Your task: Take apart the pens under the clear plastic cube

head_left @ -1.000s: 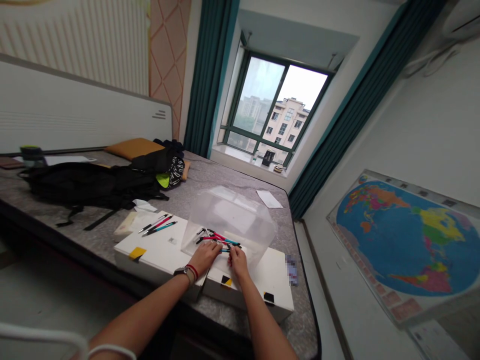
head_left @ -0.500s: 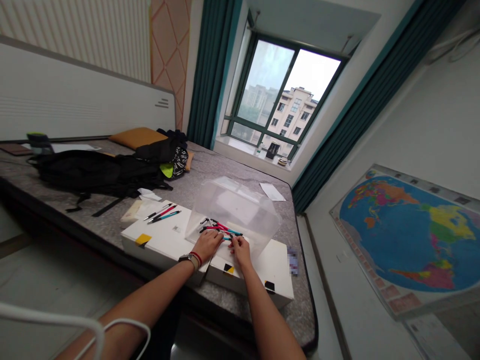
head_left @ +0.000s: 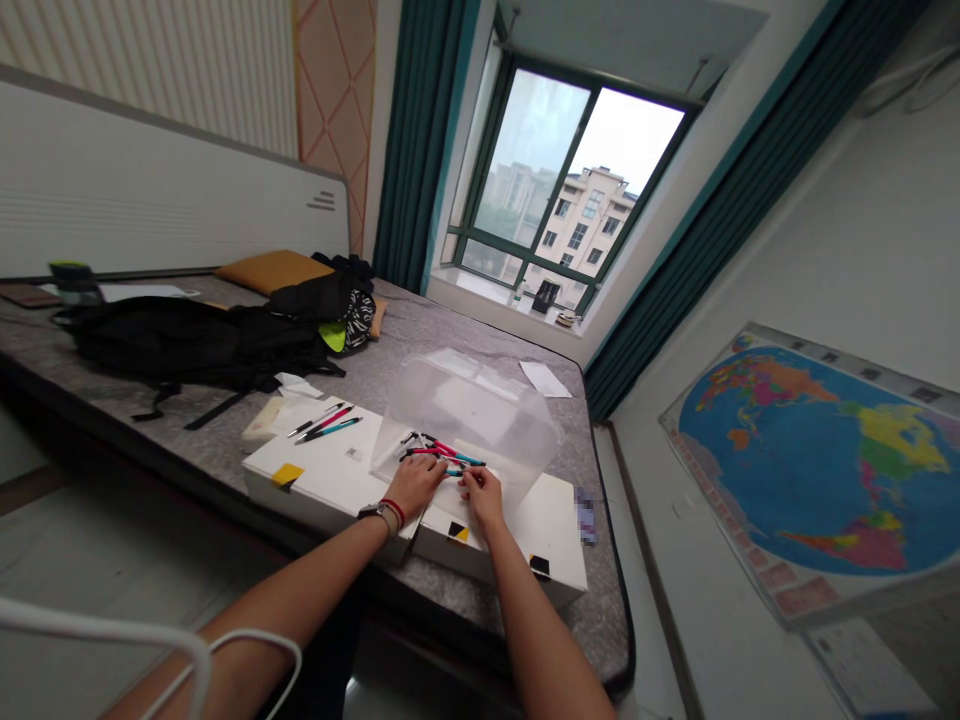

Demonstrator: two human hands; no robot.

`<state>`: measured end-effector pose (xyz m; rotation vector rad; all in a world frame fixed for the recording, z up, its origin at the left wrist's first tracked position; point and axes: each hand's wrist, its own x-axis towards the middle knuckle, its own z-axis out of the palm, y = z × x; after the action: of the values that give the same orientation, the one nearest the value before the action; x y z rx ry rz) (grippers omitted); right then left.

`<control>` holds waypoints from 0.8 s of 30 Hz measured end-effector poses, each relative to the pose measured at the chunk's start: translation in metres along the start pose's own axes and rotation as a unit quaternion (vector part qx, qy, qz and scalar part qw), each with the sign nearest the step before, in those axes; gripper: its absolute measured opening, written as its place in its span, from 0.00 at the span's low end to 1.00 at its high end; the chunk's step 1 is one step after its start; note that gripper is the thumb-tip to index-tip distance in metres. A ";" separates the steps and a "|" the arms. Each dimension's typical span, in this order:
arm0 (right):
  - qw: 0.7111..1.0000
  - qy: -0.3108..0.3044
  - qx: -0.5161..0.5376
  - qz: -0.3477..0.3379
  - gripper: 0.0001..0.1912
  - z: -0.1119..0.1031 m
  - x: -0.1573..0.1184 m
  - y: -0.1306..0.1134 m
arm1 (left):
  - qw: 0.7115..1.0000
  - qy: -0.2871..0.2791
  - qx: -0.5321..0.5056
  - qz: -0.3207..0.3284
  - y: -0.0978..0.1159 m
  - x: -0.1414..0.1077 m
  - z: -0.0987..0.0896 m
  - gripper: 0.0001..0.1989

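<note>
A clear plastic box (head_left: pixel 487 400) lies on its side across two white boxes (head_left: pixel 337 475), its opening towards me. Several red, blue, black and white pens (head_left: pixel 442 450) are heaped in it. At the opening, my left hand (head_left: pixel 415 487) and my right hand (head_left: pixel 481 493) are close together, with a blue pen (head_left: pixel 454 473) between them. Both hands have their fingers closed on that pen. Their fingertips are small and partly hidden. On the left white box lie several more pens (head_left: pixel 326 424), side by side.
A black backpack (head_left: pixel 187 340), an orange cushion (head_left: pixel 274 271) and a crumpled tissue (head_left: pixel 298 386) are on the bed at the left. White paper (head_left: pixel 545 380) lies behind the clear box. A white cable (head_left: pixel 150 632) crosses the lower left.
Both hands have stayed at the box opening, with the blue pen between them raised slightly. The pens on the left white box have not moved.
</note>
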<state>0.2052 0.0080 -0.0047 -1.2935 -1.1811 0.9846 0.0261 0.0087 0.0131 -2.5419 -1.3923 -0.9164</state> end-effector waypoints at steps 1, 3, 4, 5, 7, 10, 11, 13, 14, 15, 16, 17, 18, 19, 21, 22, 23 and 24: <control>1.000 0.000 0.003 0.002 0.16 0.000 0.000 0.000 | 1.000 0.000 -0.003 -0.001 0.000 0.000 0.000 0.12; 1.000 -0.001 0.009 0.007 0.15 0.000 0.000 -0.001 | 1.000 0.000 -0.014 -0.001 -0.001 0.000 0.001 0.13; 1.000 -0.002 0.012 0.009 0.15 0.000 0.000 -0.002 | 1.000 0.001 -0.021 -0.001 -0.001 0.000 0.002 0.13; 1.000 -0.001 0.016 0.011 0.15 0.000 0.000 -0.003 | 1.000 0.003 -0.027 -0.001 -0.002 0.000 0.002 0.13; 1.000 0.006 0.026 0.015 0.16 0.001 -0.001 -0.006 | 0.999 0.006 -0.034 -0.002 -0.003 0.000 0.004 0.13; 1.000 0.013 0.015 0.018 0.18 0.003 -0.002 -0.010 | 0.999 0.010 -0.032 -0.001 -0.003 0.000 0.005 0.13; 1.000 0.011 -0.003 0.018 0.18 0.003 -0.002 -0.011 | 0.999 0.011 -0.031 0.001 -0.003 0.000 0.005 0.13; 0.999 0.005 -0.051 0.011 0.21 0.004 -0.003 -0.011 | 1.000 0.014 -0.027 0.006 -0.003 0.000 0.004 0.13; 0.997 0.004 -0.074 0.007 0.23 0.004 -0.003 -0.011 | 1.000 0.013 -0.024 0.008 -0.003 0.000 0.004 0.13; 0.996 0.004 -0.090 0.001 0.23 0.003 -0.003 -0.010 | 1.000 0.012 -0.022 0.010 -0.002 0.000 0.004 0.13; 0.995 0.005 -0.100 -0.005 0.23 0.003 -0.003 -0.010 | 1.000 0.010 -0.022 0.011 -0.002 0.000 0.004 0.14; 0.995 0.005 -0.102 -0.009 0.23 0.003 -0.002 -0.009 | 1.000 0.008 -0.025 0.011 -0.003 0.000 0.005 0.14; 0.995 0.003 -0.098 -0.009 0.22 0.002 -0.002 -0.008 | 0.999 0.005 -0.030 0.010 -0.003 0.000 0.005 0.15; 0.996 0.000 -0.088 -0.006 0.21 0.002 -0.002 -0.007 | 0.999 0.003 -0.037 0.009 -0.003 0.000 0.006 0.15; 0.999 -0.001 -0.055 0.001 0.18 0.001 -0.001 -0.005 | 0.998 -0.002 -0.056 0.009 -0.004 -0.001 0.007 0.16; 0.999 0.000 -0.036 0.004 0.17 0.001 0.000 -0.004 | 0.998 -0.004 -0.063 0.009 -0.005 -0.001 0.008 0.16; 1.000 0.003 -0.019 0.006 0.16 0.000 0.001 -0.003 | 0.998 -0.005 -0.068 0.010 -0.005 -0.001 0.008 0.16; 1.000 0.009 -0.005 0.008 0.15 0.000 0.001 -0.003 | 0.997 -0.007 -0.071 0.011 -0.005 -0.001 0.007 0.16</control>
<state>0.2047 0.0089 -0.0019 -1.3183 -1.1650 0.9791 0.0248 0.0131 0.0055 -2.6647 -1.3452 -1.0313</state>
